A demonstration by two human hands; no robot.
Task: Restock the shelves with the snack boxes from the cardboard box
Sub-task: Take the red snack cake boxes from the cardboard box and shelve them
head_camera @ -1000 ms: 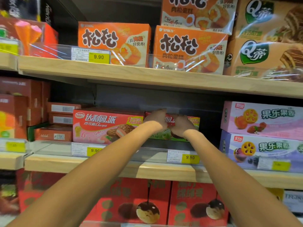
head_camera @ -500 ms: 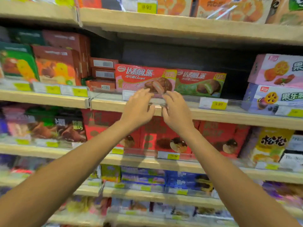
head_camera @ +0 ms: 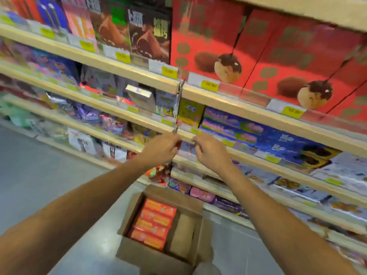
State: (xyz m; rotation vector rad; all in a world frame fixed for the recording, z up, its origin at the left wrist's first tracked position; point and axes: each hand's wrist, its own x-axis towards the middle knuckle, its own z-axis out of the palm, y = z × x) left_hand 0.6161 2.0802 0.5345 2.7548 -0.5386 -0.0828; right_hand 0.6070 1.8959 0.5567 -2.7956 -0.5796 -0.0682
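An open cardboard box [head_camera: 139,253] stands on the floor below my arms. Inside it, on the left, lies a stack of several orange-red snack boxes [head_camera: 154,223]; the right side of the box shows bare cardboard. My left hand [head_camera: 160,148] and my right hand [head_camera: 208,150] hang side by side in front of a lower wooden shelf [head_camera: 258,157], fingers loosely curled, holding nothing. Both hands are well above the cardboard box. The picture is blurred by motion.
Wooden shelves run from upper left to lower right, packed with goods. Big red boxes with chocolate balls [head_camera: 228,56] fill the top right shelf, blue packs [head_camera: 278,139] sit below them. Grey floor [head_camera: 39,175] spreads at left.
The view has swung down from the upper shelves to the lower ones and the floor. Both hands have come away from the snack boxes on the shelf and dropped lower. The cardboard box is now in view.
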